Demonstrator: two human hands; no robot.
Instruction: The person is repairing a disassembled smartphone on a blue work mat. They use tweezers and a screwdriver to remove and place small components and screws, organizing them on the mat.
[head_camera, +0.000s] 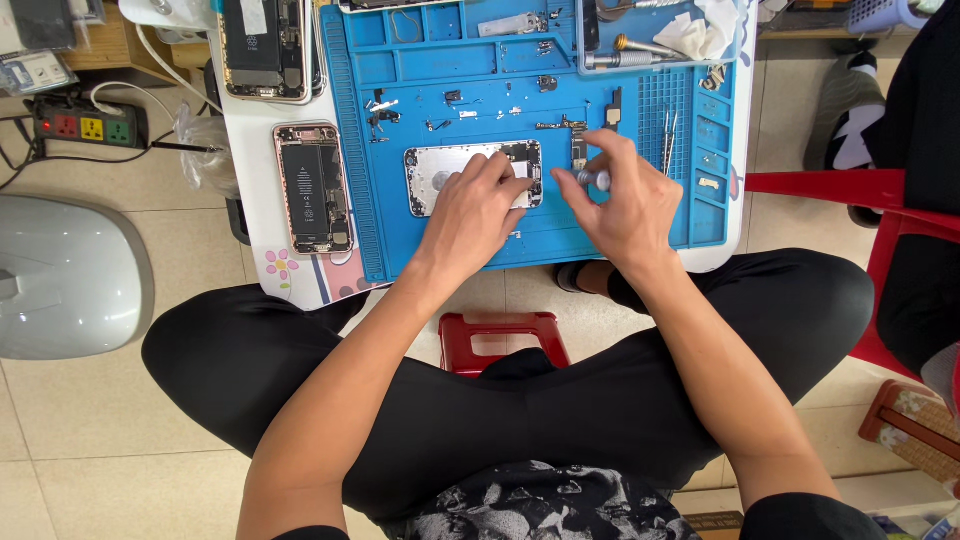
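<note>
A silver phone housing (446, 170), opened and stripped, lies on the blue repair mat (420, 235). My left hand (472, 212) rests on its right half, fingers pressing it down. My right hand (622, 200) sits just right of the housing and pinches a small screwdriver (592, 178) with a silver handle, its tip near the housing's right end. Small screws and metal parts (450, 100) are scattered on the mat above the housing.
An opened pink phone (313, 187) with its battery showing lies left of the mat; another opened phone (265, 45) sits above it. Tweezers (668, 140), tools and tissue (690, 35) occupy the mat's right top. A power strip (88, 125), red stool (500, 335) and red chair (880, 200) stand around.
</note>
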